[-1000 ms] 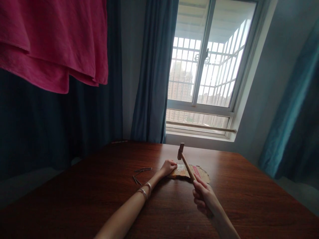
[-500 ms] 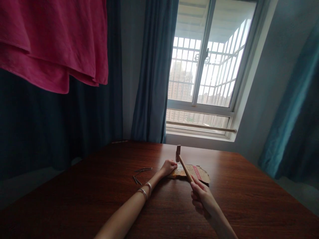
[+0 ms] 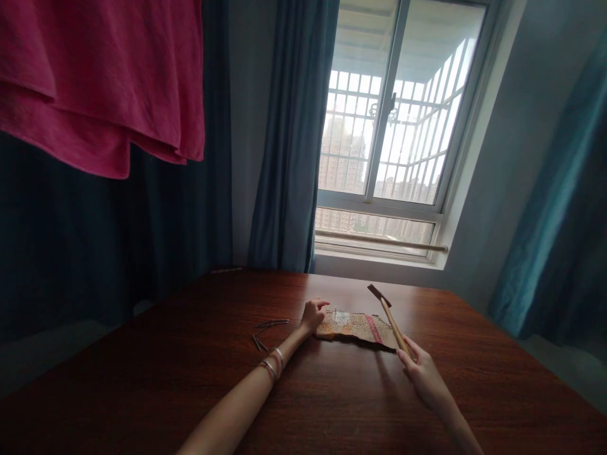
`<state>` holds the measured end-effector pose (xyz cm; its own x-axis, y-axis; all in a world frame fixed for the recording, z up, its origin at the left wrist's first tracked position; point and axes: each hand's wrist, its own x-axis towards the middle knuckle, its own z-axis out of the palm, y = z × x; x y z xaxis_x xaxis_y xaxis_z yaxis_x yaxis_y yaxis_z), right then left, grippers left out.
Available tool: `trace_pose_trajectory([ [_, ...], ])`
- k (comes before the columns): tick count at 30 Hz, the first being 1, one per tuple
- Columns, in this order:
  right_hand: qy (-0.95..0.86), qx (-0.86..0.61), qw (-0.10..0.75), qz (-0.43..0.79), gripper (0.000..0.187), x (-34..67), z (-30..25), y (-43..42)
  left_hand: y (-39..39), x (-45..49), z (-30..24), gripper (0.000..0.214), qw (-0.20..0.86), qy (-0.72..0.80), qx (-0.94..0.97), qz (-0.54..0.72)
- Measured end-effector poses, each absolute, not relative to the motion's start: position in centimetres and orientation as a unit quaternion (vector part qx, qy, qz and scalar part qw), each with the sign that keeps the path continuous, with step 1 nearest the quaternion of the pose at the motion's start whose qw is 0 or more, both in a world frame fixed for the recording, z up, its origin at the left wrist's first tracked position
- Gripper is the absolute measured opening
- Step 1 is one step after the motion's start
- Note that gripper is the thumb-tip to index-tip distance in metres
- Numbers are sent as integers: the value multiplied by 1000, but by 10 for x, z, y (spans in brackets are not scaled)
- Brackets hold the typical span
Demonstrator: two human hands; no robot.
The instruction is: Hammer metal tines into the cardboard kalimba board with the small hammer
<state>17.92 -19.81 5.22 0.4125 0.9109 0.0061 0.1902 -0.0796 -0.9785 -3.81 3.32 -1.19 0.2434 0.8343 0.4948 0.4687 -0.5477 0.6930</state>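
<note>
My right hand (image 3: 423, 374) is wrapped round the wooden handle of a hammer (image 3: 391, 322), its head raised above the right end of a flat board (image 3: 353, 325). The board is thin, covered in small dark specks, with a pink stripe and a ragged near edge. Near its left end a nail (image 3: 336, 313) stands upright. My left hand (image 3: 315, 315) rests at the board's left edge, apart from the nail, with a finger stretched out and nothing visible in it. Several loose nails (image 3: 271, 324) lie on the table left of that hand.
The brown wooden table (image 3: 303, 404) spreads out to both sides. Behind it are a barred window (image 3: 379, 158) and a blue curtain (image 3: 284, 158). A pink cloth (image 3: 104, 82) hangs at the upper left.
My right hand and the hammer have swung right, away from the nail. My left hand has let go of the nail and drawn back a little to the left. The nail stays upright.
</note>
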Motion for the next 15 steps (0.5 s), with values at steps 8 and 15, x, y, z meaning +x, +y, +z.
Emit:
trace_pose_trajectory([
  [8, -448, -798, 373, 153, 55, 243, 28, -199, 34, -39, -14, 27, 139, 491, 736, 445],
  [15, -428, -818, 336, 185, 55, 252, 18, -199, 40, -42, -18, 30, 170, 497, 726, 445],
])
